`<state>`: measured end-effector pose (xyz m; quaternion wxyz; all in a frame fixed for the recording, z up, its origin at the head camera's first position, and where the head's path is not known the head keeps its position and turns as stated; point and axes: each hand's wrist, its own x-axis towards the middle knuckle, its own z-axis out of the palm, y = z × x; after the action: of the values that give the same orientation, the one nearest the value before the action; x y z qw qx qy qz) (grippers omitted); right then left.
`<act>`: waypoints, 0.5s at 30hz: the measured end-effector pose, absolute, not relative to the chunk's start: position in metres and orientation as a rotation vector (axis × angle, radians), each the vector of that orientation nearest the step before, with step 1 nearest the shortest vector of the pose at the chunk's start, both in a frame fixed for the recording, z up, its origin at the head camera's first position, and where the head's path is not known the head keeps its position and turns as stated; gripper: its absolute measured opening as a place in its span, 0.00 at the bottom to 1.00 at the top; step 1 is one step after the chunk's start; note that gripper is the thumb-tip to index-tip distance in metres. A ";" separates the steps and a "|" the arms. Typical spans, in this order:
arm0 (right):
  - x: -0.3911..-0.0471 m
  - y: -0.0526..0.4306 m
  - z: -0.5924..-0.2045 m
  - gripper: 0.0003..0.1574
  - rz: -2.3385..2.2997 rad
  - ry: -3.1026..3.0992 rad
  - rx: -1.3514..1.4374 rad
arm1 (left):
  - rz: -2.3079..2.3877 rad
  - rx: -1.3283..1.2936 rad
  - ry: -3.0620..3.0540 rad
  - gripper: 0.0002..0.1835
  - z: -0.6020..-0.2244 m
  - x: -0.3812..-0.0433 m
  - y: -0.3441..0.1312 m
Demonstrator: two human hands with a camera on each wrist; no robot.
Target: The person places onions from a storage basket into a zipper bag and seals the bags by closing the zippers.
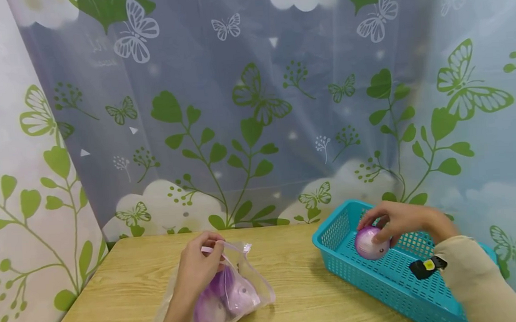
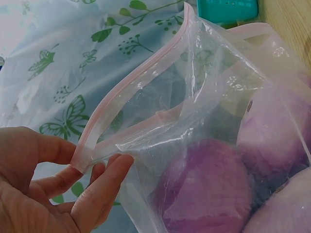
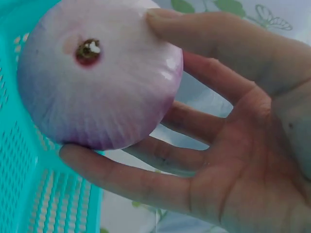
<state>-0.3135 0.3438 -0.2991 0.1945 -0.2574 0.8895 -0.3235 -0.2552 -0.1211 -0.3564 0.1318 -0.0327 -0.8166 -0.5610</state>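
My left hand [image 1: 200, 263] pinches the rim of a clear zip bag [image 2: 141, 82] with a pale pink seal strip. Several purple onions [image 2: 204, 189] lie inside the bag, which rests on the table with its mouth parted. Over the turquoise basket [image 1: 329, 245], my right hand [image 1: 396, 221] grips a purple-and-white onion [image 1: 369, 245] between thumb and fingers. In the right wrist view, the onion [image 3: 104, 82] shows its brown root end, and the fingers curve around its underside.
The basket has perforated walls and stands at the right of the wooden table [image 1: 291, 277]. A curtain [image 1: 221, 133] printed with leaves and butterflies hangs behind and at both sides. A black strap with a yellow tag [image 1: 427, 266] hangs from the right sleeve.
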 end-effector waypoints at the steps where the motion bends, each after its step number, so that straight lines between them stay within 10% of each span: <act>1: -0.313 0.340 -0.299 0.25 -0.915 2.494 -0.745 | -1.628 -0.094 -2.371 0.07 -0.356 -0.255 -0.121; 15: -0.317 0.278 -0.307 0.24 -0.979 2.509 -0.988 | -1.631 -0.087 -2.383 0.07 -0.356 -0.256 -0.120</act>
<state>-0.3171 0.2778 -0.3070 0.1361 -0.3410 0.8665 -0.3381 -0.2561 -0.1201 -0.3562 0.1260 -0.0300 -0.8182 -0.5602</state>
